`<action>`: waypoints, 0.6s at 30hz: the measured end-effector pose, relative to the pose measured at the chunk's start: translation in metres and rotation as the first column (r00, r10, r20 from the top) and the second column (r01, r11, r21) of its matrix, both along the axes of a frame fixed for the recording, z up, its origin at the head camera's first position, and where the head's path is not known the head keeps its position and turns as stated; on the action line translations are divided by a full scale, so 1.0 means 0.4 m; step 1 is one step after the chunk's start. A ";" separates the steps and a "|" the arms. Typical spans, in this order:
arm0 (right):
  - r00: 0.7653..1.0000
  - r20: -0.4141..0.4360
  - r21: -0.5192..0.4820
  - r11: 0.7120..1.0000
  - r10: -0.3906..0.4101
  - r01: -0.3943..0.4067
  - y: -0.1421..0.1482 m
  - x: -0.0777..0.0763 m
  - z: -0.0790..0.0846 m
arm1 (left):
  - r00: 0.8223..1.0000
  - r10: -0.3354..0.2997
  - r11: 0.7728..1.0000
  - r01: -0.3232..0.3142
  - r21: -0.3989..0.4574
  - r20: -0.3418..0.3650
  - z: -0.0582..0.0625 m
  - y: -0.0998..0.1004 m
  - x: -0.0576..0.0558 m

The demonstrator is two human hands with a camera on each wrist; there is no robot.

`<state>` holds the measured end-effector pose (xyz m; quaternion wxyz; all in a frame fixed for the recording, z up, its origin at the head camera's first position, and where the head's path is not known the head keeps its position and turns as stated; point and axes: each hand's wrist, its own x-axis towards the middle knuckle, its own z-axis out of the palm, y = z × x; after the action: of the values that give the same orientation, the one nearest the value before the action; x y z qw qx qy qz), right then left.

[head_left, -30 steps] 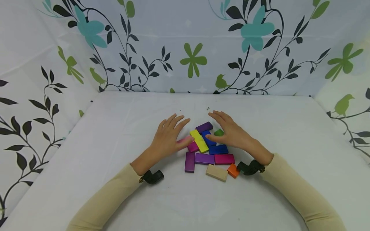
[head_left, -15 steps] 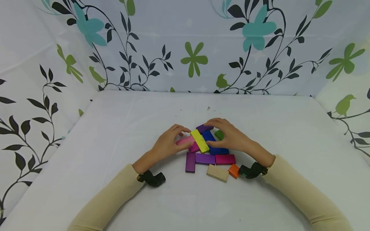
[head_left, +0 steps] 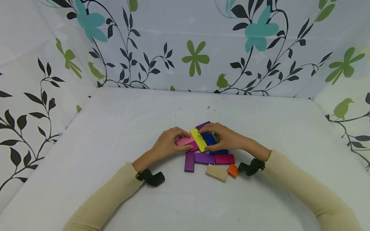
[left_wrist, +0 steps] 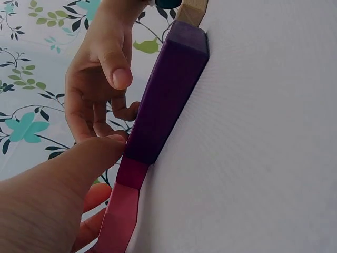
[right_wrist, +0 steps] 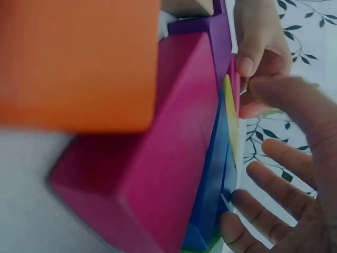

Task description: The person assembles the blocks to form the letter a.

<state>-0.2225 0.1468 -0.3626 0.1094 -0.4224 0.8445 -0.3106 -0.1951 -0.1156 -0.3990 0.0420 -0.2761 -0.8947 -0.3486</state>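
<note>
Flat colored wooden blocks lie close together on the white table. My left hand [head_left: 167,142] has its fingers curled over the far side of a pink block [head_left: 185,140], its thumb by the magenta block [head_left: 195,148] beside it. The right hand [head_left: 226,137] arches over the yellow block [head_left: 198,138] and a blue block [head_left: 208,139], index tip and thumb tip near the yellow one. In the right wrist view the right fingers [right_wrist: 284,190] are spread and loosely bent. A second blue block [head_left: 222,151] lies under that palm. A green block [head_left: 216,137] is mostly hidden.
Nearer me lie a dark purple block [head_left: 189,162], a lighter purple one [head_left: 204,158], a crimson one [head_left: 224,159], a tan one [head_left: 216,173] and a small orange one [head_left: 233,171]. Another purple block [head_left: 202,125] sits behind. Patterned cloth [head_left: 162,25] hangs around the table.
The right hand has moved slightly left, its index finger coming down toward the yellow block. Left fingers have curled in from straight to the pink block. The blocks stay about where they were.
</note>
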 end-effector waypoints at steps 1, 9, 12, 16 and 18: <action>1.000 -0.003 -0.002 1.000 0.011 -0.011 -0.004 -0.003 0.000 | 1.000 0.000 1.000 0.000 0.002 0.003 0.002 -0.002 0.001; 0.998 -0.007 0.031 0.998 0.056 -0.055 -0.023 -0.020 0.002 | 1.000 -0.022 1.000 0.022 0.022 -0.002 -0.006 -0.005 -0.004; 0.998 0.007 0.052 0.997 0.065 -0.065 -0.027 -0.024 0.004 | 1.000 -0.027 0.999 0.027 0.028 0.014 -0.007 -0.005 -0.004; 0.995 0.021 0.075 0.992 0.097 -0.099 -0.036 -0.031 0.008 | 0.999 -0.017 0.999 0.016 0.045 0.037 -0.007 -0.008 -0.001; 0.993 0.031 0.090 0.989 0.111 -0.114 -0.042 -0.035 0.011 | 0.999 -0.014 0.999 0.012 0.050 0.038 -0.006 -0.010 0.001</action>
<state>-0.2363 0.1302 -0.3584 0.1568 -0.4599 0.8312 -0.2702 -0.1948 -0.1195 -0.4016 0.0295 -0.2741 -0.8844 -0.3765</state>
